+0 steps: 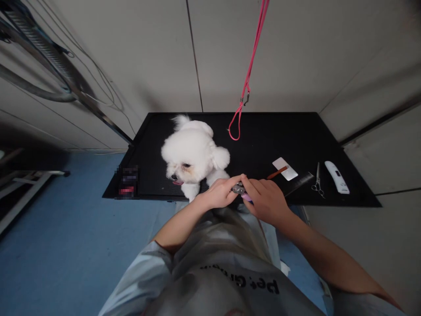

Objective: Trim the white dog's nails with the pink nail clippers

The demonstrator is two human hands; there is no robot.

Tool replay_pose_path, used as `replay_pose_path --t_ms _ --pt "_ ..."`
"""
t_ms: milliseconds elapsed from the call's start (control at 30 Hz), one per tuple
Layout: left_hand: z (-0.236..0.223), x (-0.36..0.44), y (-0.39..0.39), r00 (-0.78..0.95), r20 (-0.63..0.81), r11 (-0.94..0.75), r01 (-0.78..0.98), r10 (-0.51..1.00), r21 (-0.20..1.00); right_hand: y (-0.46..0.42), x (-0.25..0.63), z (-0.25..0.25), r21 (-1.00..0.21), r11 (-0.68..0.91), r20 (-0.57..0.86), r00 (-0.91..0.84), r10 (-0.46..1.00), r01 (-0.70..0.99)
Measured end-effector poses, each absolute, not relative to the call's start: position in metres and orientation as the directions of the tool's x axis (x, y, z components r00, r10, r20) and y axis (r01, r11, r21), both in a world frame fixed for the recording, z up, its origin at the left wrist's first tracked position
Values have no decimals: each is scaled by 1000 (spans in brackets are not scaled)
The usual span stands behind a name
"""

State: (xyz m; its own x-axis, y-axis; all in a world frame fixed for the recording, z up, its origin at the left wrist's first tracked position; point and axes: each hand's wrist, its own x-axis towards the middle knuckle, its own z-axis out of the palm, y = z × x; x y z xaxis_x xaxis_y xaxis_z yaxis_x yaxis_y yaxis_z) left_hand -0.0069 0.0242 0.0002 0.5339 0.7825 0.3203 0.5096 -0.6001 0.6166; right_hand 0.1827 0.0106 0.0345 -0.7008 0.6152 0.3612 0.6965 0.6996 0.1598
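Observation:
A small white fluffy dog (192,156) sits on the black grooming table (269,136), head turned to the left, tongue out. My left hand (219,193) is closed around the dog's front paw at the table's near edge. My right hand (267,199) is closed on a purple-handled nail clipper (241,192), its metal head right at the paw. The two hands touch each other.
A pink grooming loop (245,87) hangs from above over the table. To the right lie a slicker brush (284,169), a black comb (299,183), scissors (317,181) and a white clipper (337,176). Blue floor lies to the left; hoses hang on the left wall.

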Motion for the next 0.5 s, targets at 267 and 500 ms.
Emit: replay_pose_path --t_ms 267,500 --pt "7 -9 23 586 253 -602 533 769 594 15 182 36 202 706 356 -722 593 679" --pt "8 -11 22 596 242 -604 535 765 590 14 181 40 182 732 331 -741 584 657"
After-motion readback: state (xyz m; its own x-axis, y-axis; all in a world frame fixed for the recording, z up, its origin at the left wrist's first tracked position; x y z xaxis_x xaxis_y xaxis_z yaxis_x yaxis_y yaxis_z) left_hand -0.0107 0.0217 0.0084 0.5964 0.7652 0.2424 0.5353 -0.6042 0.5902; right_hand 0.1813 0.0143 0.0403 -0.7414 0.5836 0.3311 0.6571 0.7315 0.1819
